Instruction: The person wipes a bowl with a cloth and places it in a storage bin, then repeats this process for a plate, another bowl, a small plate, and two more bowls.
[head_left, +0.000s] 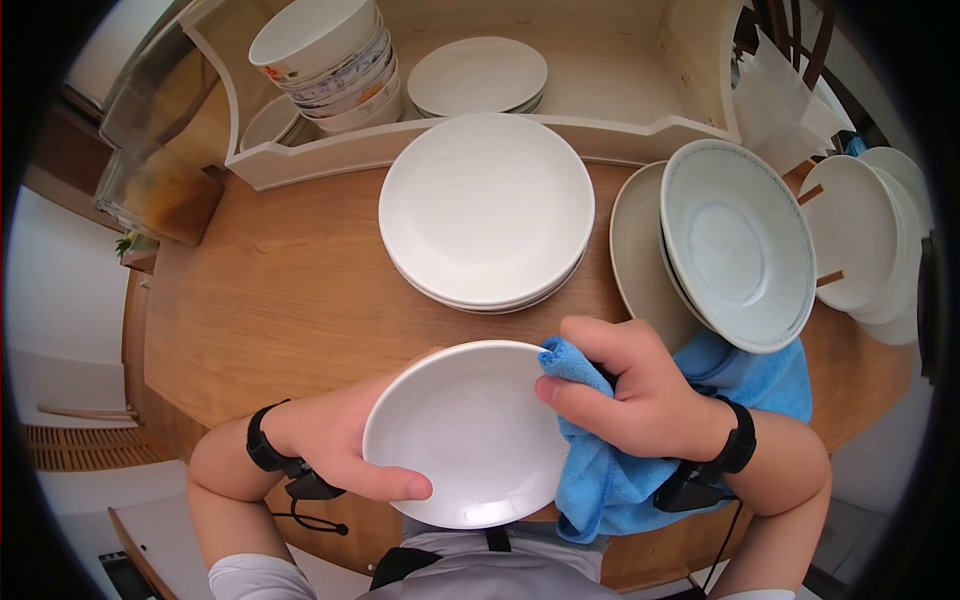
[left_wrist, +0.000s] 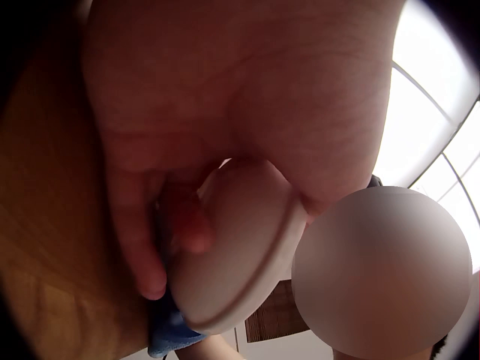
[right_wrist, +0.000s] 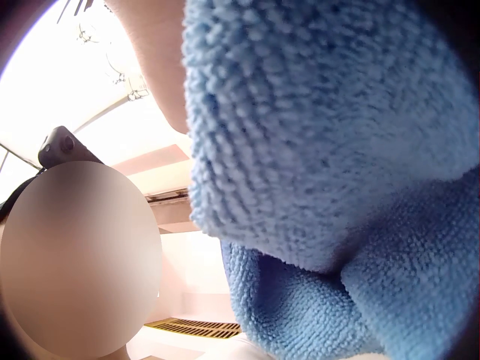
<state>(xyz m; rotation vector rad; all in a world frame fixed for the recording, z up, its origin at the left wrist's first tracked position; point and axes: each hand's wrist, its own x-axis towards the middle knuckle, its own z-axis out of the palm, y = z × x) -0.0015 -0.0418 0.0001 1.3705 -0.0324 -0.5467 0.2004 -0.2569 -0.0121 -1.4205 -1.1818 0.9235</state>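
My left hand [head_left: 340, 440] holds a shallow white plate [head_left: 470, 430] near the table's front edge. Its thumb lies over the near left rim, and in the left wrist view the fingers reach under the plate's underside [left_wrist: 232, 247]. At the plate's right rim, my right hand [head_left: 645, 400] grips a bunched blue cloth [head_left: 590, 480] between thumb and fingers. The cloth overlaps the rim there, and its loose part hangs down and spreads to the right. Terry fabric of the cloth [right_wrist: 300, 135] fills most of the right wrist view.
Beyond the held plate stands a stack of white plates [head_left: 487, 210]. To the right, a bowl [head_left: 740, 245] leans over a beige plate [head_left: 635, 250], with more plates [head_left: 855, 235] in a rack. A cream shelf [head_left: 640, 90] at the back holds stacked bowls [head_left: 335, 75] and plates [head_left: 478, 75].
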